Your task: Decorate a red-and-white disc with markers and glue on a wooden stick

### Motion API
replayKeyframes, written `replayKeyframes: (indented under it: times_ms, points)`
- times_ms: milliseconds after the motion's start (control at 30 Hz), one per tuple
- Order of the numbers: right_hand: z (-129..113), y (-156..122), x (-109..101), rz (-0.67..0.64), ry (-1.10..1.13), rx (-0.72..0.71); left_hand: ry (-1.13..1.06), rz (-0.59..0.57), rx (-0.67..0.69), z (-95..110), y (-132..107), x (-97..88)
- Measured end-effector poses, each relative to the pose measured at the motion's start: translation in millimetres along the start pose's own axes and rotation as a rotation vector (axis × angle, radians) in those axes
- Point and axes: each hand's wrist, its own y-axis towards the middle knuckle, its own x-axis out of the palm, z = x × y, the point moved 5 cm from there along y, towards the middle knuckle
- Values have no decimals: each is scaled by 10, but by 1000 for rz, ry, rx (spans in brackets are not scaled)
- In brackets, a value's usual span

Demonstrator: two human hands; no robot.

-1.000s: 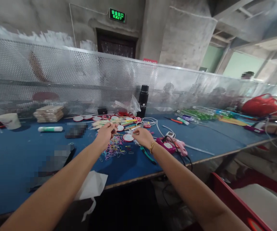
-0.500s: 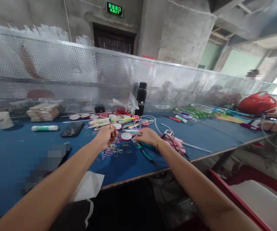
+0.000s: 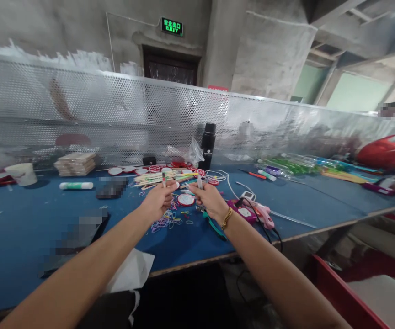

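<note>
My left hand (image 3: 161, 201) is closed in a pinch around a short thin stick (image 3: 163, 179) with a dark, reddish end, held upright. Facing it, my right hand (image 3: 210, 198) grips a slim whitish pen-like object (image 3: 200, 183), its exact kind unclear. Between and below the hands lies a white disc with a red rim (image 3: 185, 199). Small coloured rubber bands (image 3: 166, 222) are scattered under my left hand. A pile of thin wooden sticks (image 3: 149, 179) lies just behind it. Pliers with teal handles (image 3: 214, 227) rest below my right wrist.
A pink glue gun (image 3: 263, 214) and a purple device (image 3: 243, 212) with cables sit right of my right hand. Behind stands a black bottle (image 3: 208, 145). Leftward are a phone (image 3: 112, 188), a glue stick (image 3: 76, 186) and stacked wooden pieces (image 3: 75, 164).
My right hand has risen from the tabletop beside the disc and now holds the whitish object upright. My left hand keeps its stick. The whole view has shifted slightly.
</note>
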Motion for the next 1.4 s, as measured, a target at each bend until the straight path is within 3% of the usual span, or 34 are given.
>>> replayKeyframes:
  times_ms: [167,300,433,533,667,1133,1400]
  points:
    - [-26,-11,300,1,108,21,65,-61,26,-60,14,-12]
    - [-11,-1,343,-26,52,16,131,-19,37,-57,35,-49]
    - [-62,-89,255,15,-252,-147,5,56,81,32,38,-88]
    - [-119,-209,251,-27,-517,-289,-60,78,82,76,32,-100]
    - [-152,-293,268,-29,-672,-378,-61,78,64,88,10,-86]
    - [-173,-221,213,5,-610,-356,144,-27,82,10,41,-70]
    - [-190,-265,233,93,-633,-379,170,-6,80,-89,35,-33]
